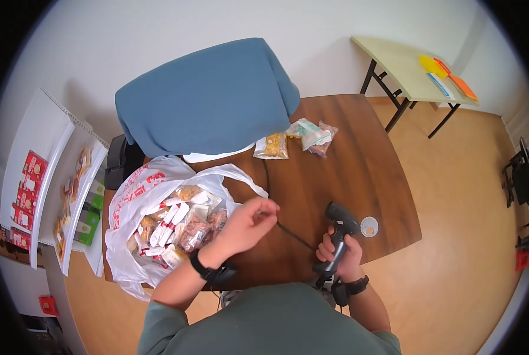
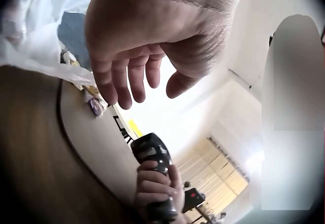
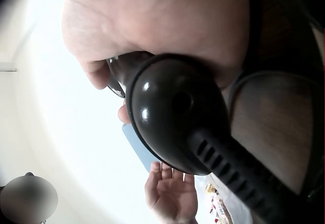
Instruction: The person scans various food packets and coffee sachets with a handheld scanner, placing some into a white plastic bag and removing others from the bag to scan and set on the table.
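Scanner: one black handheld scanner (image 1: 337, 242), right of centre in the lower half of the frame, its head pointing to the upper left.
Bag: one white plastic bag (image 1: 121, 254), lower left of the frame, full of packets (image 1: 194, 234), too many and overlapped for me to count surely.
Loose packets: at least three on the brown desk (image 1: 385, 183), upper centre; one is a yellow packet (image 1: 272, 146), and the others overlap.
Cable: one black cable (image 1: 297, 235), across the middle of the desk.
Disc: one pale round disc (image 1: 369, 226), just right of the scanner.
Cloth: one blue cloth (image 1: 205, 97), upper centre-left.
My right hand (image 1: 349, 264): lower right of centre, fingers and thumb wrapped around the scanner's handle.
My left hand (image 1: 246, 228): near the centre, beside the bag's right edge; its fingers are loosely bent, the thumb apart from them. Whether it touches the bag, I cannot tell.
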The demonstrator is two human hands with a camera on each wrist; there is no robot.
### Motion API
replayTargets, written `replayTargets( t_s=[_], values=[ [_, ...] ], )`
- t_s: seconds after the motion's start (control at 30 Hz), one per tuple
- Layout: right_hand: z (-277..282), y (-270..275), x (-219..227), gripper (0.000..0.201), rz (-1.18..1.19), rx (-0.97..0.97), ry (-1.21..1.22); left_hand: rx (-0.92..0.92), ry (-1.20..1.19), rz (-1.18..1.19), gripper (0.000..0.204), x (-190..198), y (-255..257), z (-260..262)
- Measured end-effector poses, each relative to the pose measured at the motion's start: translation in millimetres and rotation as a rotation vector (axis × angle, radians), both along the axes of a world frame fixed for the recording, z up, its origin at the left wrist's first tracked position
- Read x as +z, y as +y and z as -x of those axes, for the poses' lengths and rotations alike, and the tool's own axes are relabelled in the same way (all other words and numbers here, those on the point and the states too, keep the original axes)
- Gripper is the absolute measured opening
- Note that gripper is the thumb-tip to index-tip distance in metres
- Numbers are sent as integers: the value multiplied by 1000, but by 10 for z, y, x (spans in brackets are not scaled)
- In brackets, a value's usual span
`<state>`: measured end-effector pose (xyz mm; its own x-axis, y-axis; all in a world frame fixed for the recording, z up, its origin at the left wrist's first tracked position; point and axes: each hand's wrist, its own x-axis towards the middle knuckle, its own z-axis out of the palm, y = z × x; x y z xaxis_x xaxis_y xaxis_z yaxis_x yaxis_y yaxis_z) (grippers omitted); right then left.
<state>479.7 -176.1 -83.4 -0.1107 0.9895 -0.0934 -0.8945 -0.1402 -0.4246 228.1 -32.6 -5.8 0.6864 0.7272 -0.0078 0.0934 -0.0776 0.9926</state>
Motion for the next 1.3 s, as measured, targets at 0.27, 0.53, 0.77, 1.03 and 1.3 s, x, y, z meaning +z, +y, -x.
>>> replayTargets(
  t_s=[0.27,0.53,0.77,1.03,1.3],
  values=[
    [-22,5,-17,44,-20,8,37,275,387,-500,43,-221,1068,-680],
    [-31,2,-5,45,-37,21,76,568,911,-370,100,-485,1453,-1244],
    [-44,-2,-19,44,-46,16,86,533,1048,-366,85,-431,1576,-1223],
    [-19,-5,61,45,-37,35,6,310,524,58,59,412,1002,-500],
    [57,3,247,41,-15,148,-83,-80,-539,989,65,568,114,79]
  ],
)
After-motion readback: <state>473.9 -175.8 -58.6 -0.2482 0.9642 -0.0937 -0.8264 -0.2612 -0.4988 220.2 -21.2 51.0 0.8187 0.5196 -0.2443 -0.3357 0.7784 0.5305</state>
